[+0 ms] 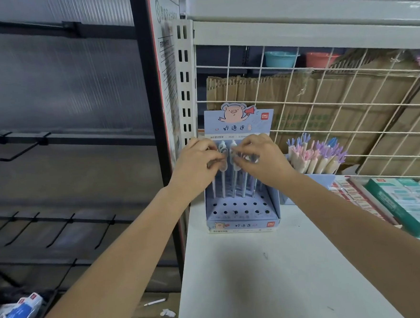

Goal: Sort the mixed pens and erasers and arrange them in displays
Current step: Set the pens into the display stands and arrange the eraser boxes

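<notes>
You are in a stationery shop: the pens (234, 184) at your fingers (208, 149) stand in a branded cardboard display (243, 224) on a white retail shelf (249, 280). Right of your fingers sit boxed erasers (406, 202) before a wire grid (324, 106); left of them, black peg hooks (19, 152) jut from a rack.

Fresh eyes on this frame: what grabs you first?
Both hands meet mid-frame: the left hand and right hand pinch the tops of pens standing in the blue pig display box at the back left of the white shelf. Right of it stands a holder of pastel pens, then green-and-white boxes at the far right.
</notes>
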